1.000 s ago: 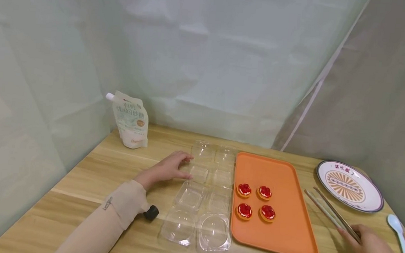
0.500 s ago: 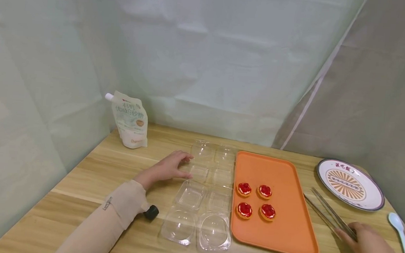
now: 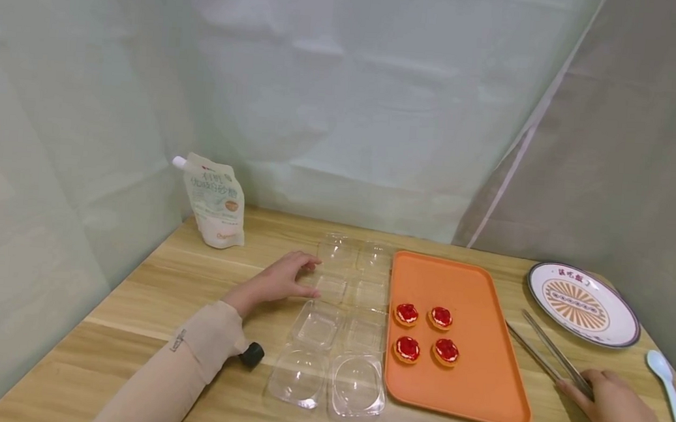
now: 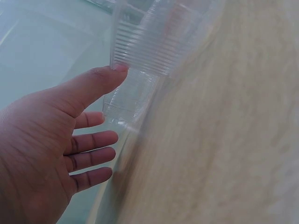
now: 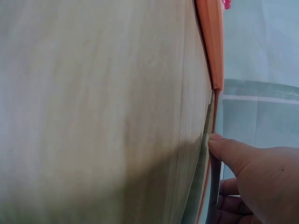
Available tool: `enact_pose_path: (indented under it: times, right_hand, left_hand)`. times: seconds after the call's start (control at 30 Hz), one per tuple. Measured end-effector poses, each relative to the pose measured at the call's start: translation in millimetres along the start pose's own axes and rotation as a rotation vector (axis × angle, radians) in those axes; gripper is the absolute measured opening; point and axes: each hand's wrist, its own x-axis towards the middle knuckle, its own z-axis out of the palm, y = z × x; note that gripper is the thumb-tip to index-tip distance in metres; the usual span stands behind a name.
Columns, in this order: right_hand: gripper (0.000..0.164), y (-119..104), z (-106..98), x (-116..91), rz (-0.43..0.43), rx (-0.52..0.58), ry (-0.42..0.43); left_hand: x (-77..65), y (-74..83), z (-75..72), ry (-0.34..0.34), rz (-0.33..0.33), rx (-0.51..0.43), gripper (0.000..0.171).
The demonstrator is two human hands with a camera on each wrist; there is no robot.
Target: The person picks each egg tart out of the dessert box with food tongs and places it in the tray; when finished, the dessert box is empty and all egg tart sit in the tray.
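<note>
My left hand [image 3: 280,279] rests at the left side of a row of clear plastic clamshell boxes [image 3: 355,387]. In the left wrist view its thumb touches the ribbed wall of a clear box [image 4: 145,49], and the other fingers are spread, holding nothing. To the right, my right hand [image 3: 624,411] grips a pair of metal tongs [image 3: 563,359], their arms apart and pointing away over the table. Between the hands lies an orange tray [image 3: 462,282] with several red-topped tarts [image 3: 446,352] on its left half. The right wrist view shows the thumb [image 5: 233,151] along the tongs.
A white plate [image 3: 578,306] with an orange pattern stands behind the tongs, and a pale blue spoon [image 3: 672,398] lies at the far right. A spouted sugar pouch [image 3: 215,202] stands upright at the back left. Fabric walls [image 3: 345,107] close in the table.
My right hand with the tongs has shifted slightly left and away from me, then steadied. My left hand keeps its place by the boxes. The view has moved a little.
</note>
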Motion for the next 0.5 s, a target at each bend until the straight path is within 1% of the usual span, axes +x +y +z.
enact_pose_path:
  times: [0.1,0.2,0.37,0.5]
  right_hand:
    - [0.056,-0.3,0.4,-0.4,0.014,0.016,-0.008]
    - [0.060,0.5,1.2,-0.3,0.009,0.046,0.001]
    - [0.060,0.8,4.6,2.8,-0.029,0.099,0.071]
    - [0.053,-1.5,7.7,5.8,-0.054,0.133,0.131]
  left_hand:
    - [-0.1,-0.2,-0.4,0.001,0.001,0.004,0.073]
    - [0.0,-0.6,-0.3,-0.003,0.002,0.009,0.073]
    - [-1.7,-3.2,-2.1,-0.003,-0.008,0.014,0.074]
    - [-4.2,-7.0,-4.6,0.000,-0.009,0.036,0.075]
